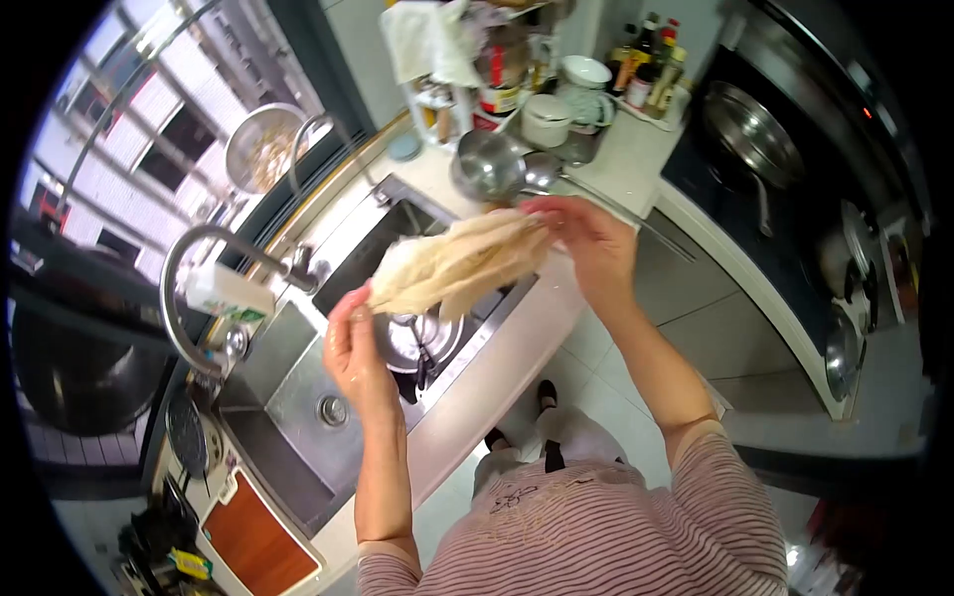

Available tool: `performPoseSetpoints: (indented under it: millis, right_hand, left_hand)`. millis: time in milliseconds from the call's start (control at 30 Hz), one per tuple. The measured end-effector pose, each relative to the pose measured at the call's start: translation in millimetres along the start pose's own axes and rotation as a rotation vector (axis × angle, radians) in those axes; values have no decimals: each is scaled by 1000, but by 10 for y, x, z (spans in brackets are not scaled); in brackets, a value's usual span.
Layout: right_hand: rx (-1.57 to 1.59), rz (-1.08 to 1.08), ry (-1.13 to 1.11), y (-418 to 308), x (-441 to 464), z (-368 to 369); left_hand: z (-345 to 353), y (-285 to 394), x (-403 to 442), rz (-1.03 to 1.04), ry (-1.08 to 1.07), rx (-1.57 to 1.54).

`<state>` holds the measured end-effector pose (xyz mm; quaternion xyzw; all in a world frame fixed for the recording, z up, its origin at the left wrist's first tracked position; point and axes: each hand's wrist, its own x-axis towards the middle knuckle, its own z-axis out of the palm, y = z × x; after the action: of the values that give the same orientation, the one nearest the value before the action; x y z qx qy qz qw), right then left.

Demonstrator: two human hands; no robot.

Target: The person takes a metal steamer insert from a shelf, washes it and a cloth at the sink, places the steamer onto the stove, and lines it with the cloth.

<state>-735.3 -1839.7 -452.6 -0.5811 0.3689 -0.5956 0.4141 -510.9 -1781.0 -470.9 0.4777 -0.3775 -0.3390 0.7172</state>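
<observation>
A pale cream cloth [462,260], bunched and folded, is stretched between my two hands above the sink. My left hand [355,348] pinches its lower left end, and my right hand [594,243] grips its upper right end. Below the cloth, a round metal lid or pan [402,348] with dark-handled utensils shows in part in the sink. Just left of my left hand lies the bare steel basin [298,397] with its drain.
A curved faucet [174,288] arches over the left basin. Behind the sink stand a metal bowl [487,164], a ladle and a white lidded pot [546,121]. At right, a pan [752,134] sits on the stove. A brown cutting board [256,541] lies lower left.
</observation>
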Motion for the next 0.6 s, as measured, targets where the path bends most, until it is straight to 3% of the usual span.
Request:
performPoseSetpoints:
  millis: [67, 100, 133, 200, 233, 267, 333, 367, 467, 533, 600]
  right_hand:
    - [-77, 22, 53, -11, -55, -410]
    - [-11, 126, 69, 274, -94, -640]
    - [-44, 128, 151, 241, -210, -823]
    - [-130, 79, 287, 133, -220, -1271]
    - [-43, 48, 247, 93, -238, -1511]
    - [-164, 64, 135, 40, -264, -1758]
    - [-413, 90, -83, -132, -262, -2295]
    - [-693, 14, -149, -275, -266, -2451]
    - [-689, -291, -145, -626, -71, -2798]
    - [-300, -34, -183, -646, -30, -3019]
    - [-349, 255, -257, -809, -3, -3427]
  left_hand:
    - [341, -86, 34, 9, 35, 150]
    - [452, -311, 147, -72, -58, 235]
    - [554, -447, 166, -228, -10, 43]
    - [1019, -398, 122, -177, -64, -48]
    - [1220, -359, 89, -172, -143, -117]
    - [1510, -256, 41, -183, -171, -149]
    - [2053, -188, -10, -192, -356, -131]
    - [2370, -138, -92, -200, -481, -77]
    - [3292, -125, -413, -227, -972, 23]
    - [3842, -27, -612, -228, -1184, -11]
    - [4147, 138, -583, -359, -1345, -19]
